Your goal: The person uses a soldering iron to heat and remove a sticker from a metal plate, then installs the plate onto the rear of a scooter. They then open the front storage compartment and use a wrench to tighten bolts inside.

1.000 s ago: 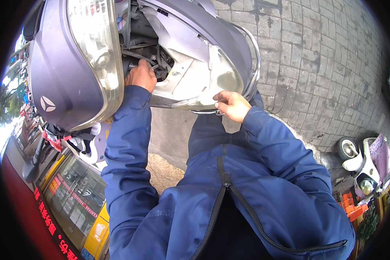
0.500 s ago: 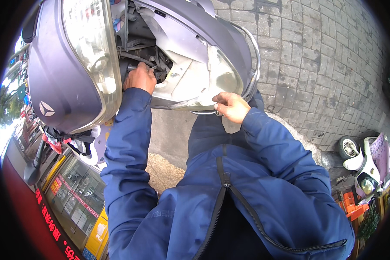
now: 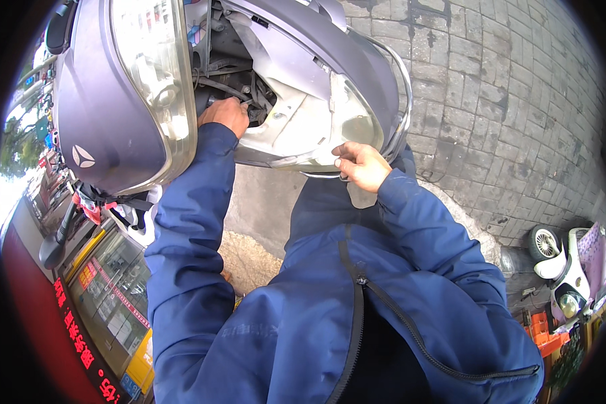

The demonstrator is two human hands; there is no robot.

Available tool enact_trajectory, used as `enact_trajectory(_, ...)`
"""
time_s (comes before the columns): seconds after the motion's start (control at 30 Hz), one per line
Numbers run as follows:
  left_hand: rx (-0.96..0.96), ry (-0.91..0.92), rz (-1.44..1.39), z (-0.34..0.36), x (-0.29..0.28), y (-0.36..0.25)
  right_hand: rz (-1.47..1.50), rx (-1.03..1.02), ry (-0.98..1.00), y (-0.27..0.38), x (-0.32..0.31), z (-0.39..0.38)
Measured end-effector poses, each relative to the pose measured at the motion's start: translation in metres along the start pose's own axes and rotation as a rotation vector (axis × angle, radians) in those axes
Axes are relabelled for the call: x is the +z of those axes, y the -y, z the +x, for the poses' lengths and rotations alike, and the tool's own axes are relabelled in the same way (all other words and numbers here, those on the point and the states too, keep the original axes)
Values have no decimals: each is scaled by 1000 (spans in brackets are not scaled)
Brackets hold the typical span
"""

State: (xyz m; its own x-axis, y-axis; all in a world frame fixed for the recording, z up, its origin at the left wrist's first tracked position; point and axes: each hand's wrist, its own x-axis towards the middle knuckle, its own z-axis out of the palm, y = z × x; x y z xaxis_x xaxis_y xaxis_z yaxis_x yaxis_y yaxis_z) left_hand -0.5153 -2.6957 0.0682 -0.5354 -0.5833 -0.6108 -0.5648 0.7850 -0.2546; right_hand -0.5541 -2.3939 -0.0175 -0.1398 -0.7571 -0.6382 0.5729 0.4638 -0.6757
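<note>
A grey-purple scooter has its front open, the headlight cover standing apart from the pale front panel. Between them, dark cables and metal parts show in a cavity. My left hand reaches into the cavity with its fingers bent around something; the fingertips and what they hold are hidden. My right hand is at the near edge of the panel, by its clear lamp lens. Its thumb and fingers are pinched together, and whatever lies between them is too small to make out.
A curved metal guard bar runs around the scooter's far right side. Grey paving stretches beyond. A white scooter and an orange crate stand at the right. A scooter mirror sticks out at the left, near a glass shopfront.
The view has shifted slightly, so the scooter appears a little further right. My left hand is still in the cavity, its fingers slightly deeper; my right hand keeps its place at the panel edge.
</note>
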Motion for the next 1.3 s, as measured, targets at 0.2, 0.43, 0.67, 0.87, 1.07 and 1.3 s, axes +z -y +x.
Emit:
enact_trajectory(0.2, 7, -52, -43, -3, -2, -2, -22, -42, -8, 18, 5, 2)
enact_trajectory(0.43, 19, -106, 16, -7, -2, -7, -129, -134, 18, 50, 34, 21)
enact_trajectory(0.67, 10, -100, -98, -6, -6, -3, -276, -143, -13, 72, 53, 26)
enact_trajectory(0.87, 61, -82, -209, -9, -8, 5, -591, -746, -335, 115, 100, 76)
enact_trajectory(1.07, 334, -412, -501, -18, 20, 32, -527, -784, -345, 113, 135, 112)
enact_trajectory(1.3, 513, -906, -371, -3, 50, 45, -573, -996, -502, 99, 141, 121)
